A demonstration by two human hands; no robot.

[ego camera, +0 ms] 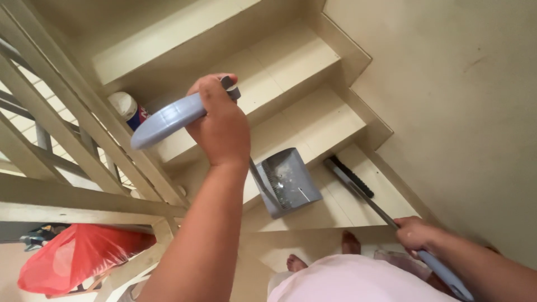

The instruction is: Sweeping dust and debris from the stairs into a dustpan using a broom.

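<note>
My left hand (pixel 221 126) wraps the dustpan (pixel 288 182) handle's top; the light, stiff pan sits on the step (pixel 335 204), dust inside. My right hand (pixel 415 232) grips the broom (pixel 352 178) mid-shaft, bristles beside the pan.

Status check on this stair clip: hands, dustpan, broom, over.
Left hand gripping grey long-handled dustpan, debris in pan. Right hand gripping black-bristled broom, head on cream step. Capped bottle by railing.
</note>
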